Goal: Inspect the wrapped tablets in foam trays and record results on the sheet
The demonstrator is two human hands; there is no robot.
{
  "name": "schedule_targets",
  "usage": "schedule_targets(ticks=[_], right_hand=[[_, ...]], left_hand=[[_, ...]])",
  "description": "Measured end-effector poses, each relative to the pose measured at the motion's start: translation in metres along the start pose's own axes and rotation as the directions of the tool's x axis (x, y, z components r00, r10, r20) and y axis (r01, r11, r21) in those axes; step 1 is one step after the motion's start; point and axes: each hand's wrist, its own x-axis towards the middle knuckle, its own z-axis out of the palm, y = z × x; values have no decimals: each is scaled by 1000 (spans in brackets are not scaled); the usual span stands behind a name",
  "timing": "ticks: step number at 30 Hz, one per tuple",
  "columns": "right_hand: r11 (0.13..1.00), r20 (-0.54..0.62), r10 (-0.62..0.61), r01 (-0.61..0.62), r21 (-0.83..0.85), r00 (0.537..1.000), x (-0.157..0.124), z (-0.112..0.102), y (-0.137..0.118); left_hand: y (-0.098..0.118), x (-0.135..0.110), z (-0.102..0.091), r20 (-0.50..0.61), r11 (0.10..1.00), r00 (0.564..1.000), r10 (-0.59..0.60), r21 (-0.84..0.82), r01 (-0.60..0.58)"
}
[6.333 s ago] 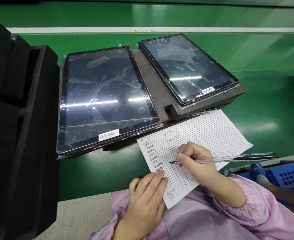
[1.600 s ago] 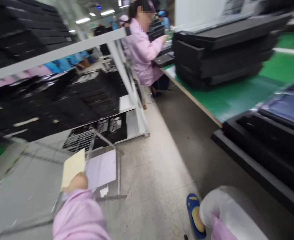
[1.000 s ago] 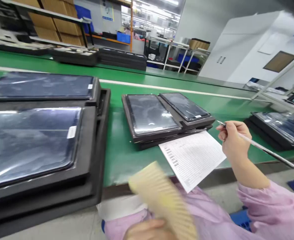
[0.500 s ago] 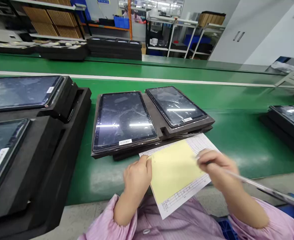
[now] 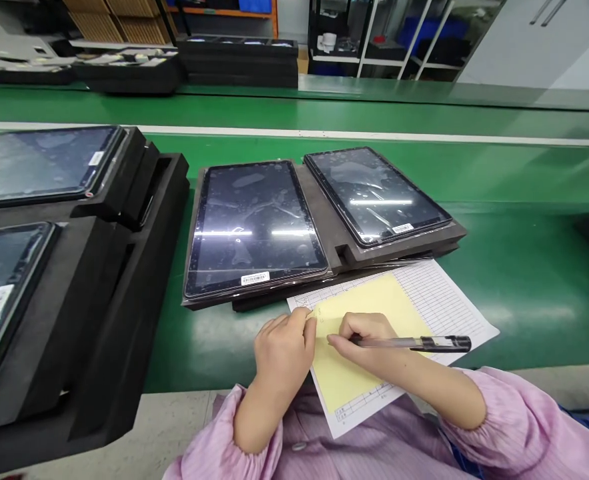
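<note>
Right hand (image 5: 361, 333): I read the thumb and first fingers pinched narrow round the pen (image 5: 409, 343), close to its tip. The pen lies almost level, cap end pointing right. Its tip touches the yellow sheet (image 5: 347, 380) near that sheet's upper left corner.

Left hand (image 5: 284, 347): the fingers are loosely curled and grip nothing. The fingertips press on the left edge of the yellow sheet, just beside the pen tip.

Yellow sheet: it lies flat on the white ruled form (image 5: 449, 307), covering the form's left and middle. The form rests on the green belt (image 5: 524, 280), and its near corner overhangs the belt edge above the pink sleeves (image 5: 504, 420).

Just beyond the form sits the dark foam tray (image 5: 324, 220), carrying the left tablet (image 5: 254, 223) and the right tablet (image 5: 374, 193), screens up. I cannot tell whether the form's far edge goes under the tray.

At far left stands a stack of black foam trays (image 5: 104, 293) holding more tablets.
</note>
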Motion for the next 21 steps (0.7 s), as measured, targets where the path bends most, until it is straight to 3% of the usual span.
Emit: schedule_targets(ticks=[7,16,21], right_hand=[[978,-72,-191,183,-97,979,2,3,3],[970,-76,-227,218,-106,971,2,3,6],[962,-95,-258,247,-114,961,2,2,6]], left_hand=[[0,0,0,22,1000,1000,7,-2,-7],[0,-1,-1,68,1000,998,-18,-9,19],[0,-1,0,30,1000,1000,4,-17,-3]])
